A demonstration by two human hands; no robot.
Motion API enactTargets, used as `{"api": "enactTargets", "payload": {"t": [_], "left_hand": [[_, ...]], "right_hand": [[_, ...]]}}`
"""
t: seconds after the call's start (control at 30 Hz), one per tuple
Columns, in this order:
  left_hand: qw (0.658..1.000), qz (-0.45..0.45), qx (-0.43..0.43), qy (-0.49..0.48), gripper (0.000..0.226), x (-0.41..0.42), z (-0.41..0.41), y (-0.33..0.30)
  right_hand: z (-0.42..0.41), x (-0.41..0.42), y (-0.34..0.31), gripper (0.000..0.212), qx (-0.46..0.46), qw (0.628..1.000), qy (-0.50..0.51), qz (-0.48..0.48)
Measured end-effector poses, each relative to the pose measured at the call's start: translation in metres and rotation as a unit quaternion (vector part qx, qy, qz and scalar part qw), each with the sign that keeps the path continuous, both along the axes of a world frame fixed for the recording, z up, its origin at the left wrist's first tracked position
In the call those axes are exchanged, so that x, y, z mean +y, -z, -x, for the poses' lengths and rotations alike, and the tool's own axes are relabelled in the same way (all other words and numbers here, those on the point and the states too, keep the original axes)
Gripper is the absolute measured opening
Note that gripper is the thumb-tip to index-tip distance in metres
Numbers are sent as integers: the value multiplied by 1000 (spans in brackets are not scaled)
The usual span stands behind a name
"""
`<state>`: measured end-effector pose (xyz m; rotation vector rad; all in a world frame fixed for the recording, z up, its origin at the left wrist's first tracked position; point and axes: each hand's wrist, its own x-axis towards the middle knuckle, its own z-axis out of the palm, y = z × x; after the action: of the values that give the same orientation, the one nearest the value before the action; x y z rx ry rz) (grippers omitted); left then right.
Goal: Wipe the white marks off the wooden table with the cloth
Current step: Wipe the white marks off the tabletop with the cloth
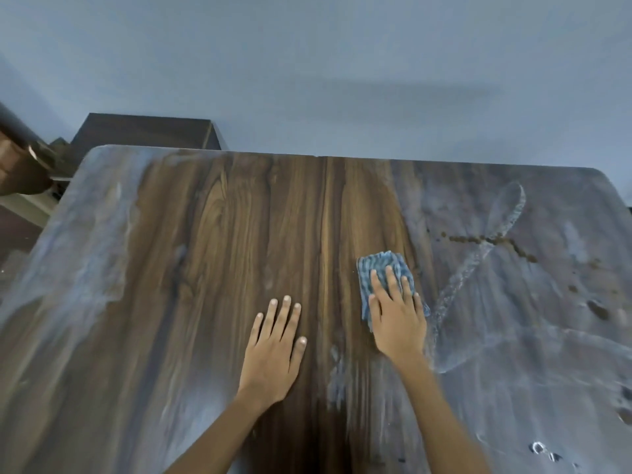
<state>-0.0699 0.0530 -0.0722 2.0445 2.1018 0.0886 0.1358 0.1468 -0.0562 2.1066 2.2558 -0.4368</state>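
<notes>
mid-wipe: right hand [396, 316] presses flat on the cloth [379, 268], left hand [275, 340] splayed empty on the table [212, 234]; next, sweep right into the white marks [513, 302].

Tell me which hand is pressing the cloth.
The right hand: it lies flat on the blue cloth. The left hand rests bare on the wooden table.

cloth [383, 268]: blue, crumpled, mid-table | white marks [533, 302]: right side | wooden table [239, 234]
</notes>
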Motion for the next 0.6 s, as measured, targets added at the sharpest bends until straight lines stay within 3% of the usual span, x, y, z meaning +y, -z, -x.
{"api": "enactTargets", "payload": {"t": [0.1,0.27,0.37,0.6], "left_hand": [[1000,14,2,6,55,-9,-1,-6],[999,31,-3,21,59,-13,0,-5],[999,29,-12,28,55,-18,3,1],[999,2,-34,6,59,-25,4,4]], "right_hand": [[37,12,-1,51,5,1000,24,19],[67,-29,-3,48,28,988,-150,22],[50,-64,-3,46,48,980,-192,19],[25,-52,-2,47,3,990,-139,8]]}}
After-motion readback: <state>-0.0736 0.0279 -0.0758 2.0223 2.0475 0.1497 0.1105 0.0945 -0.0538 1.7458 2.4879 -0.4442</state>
